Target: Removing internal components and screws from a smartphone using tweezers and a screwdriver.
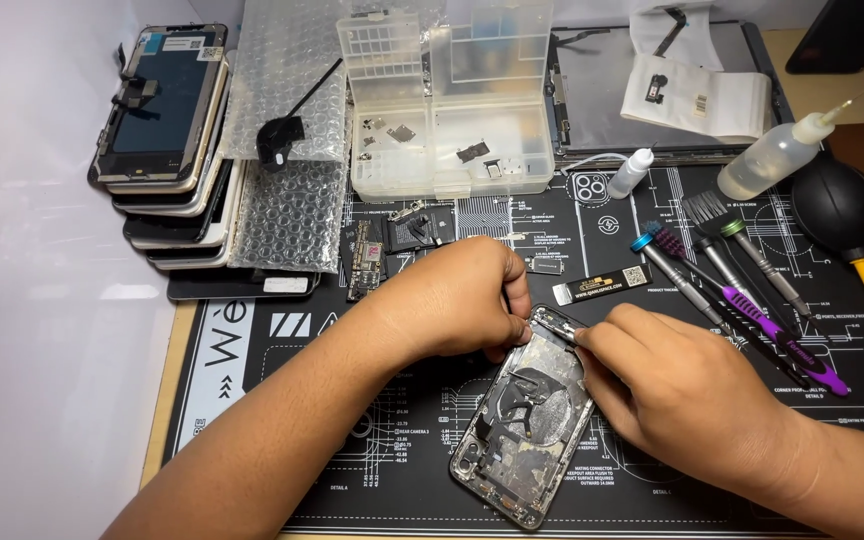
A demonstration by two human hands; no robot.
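An opened phone housing (524, 425), stripped and dusty inside, lies tilted on the black repair mat (372, 470). My left hand (457, 298) rests on the housing's upper left corner, fingers curled over its edge. My right hand (687, 390) sits at the upper right edge, its fingertips pinching a thin metal tool (564, 333) that touches the housing's top rim. The tool's tip is partly hidden by my fingers.
A stack of phone screens (167, 150) and bubble wrap (287, 215) lie at the far left. A clear parts box (447, 100) stands at the back. Screwdrivers and a purple brush (742, 300), two squeeze bottles (774, 155) and a black air blower (837, 210) lie on the right.
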